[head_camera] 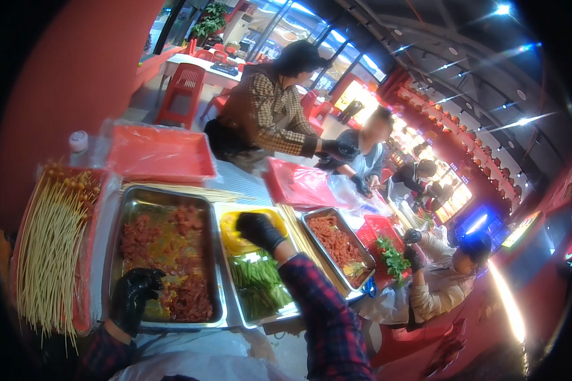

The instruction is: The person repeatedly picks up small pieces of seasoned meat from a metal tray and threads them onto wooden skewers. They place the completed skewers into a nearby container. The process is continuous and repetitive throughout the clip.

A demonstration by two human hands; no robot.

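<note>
My left hand [134, 296], in a black glove that looks wet, is over the near left corner of a deep metal tray [204, 202]. Its fingers are curled; whether anything is between them is unclear. Reddish raw meat pieces [190, 297] and yellowish liquid lie in that tray. My right hand [261, 231], also black-gloved, reaches into a yellow plastic basin [229, 240], and its fingertips are hard to make out. The basin sits at the far end of a second metal tray [245, 320], with cut green vegetable stalks [260, 281] on the near side.
Left stands a red tray with many skewered sticks [52, 257]. Beyond are a plastic-lined red tray [162, 150] and loose bamboo skewers [190, 191]. Rightward are another meat tray [336, 238] and a red basket [379, 228] with leafy greens. Several co-workers [267, 105] surround the table.
</note>
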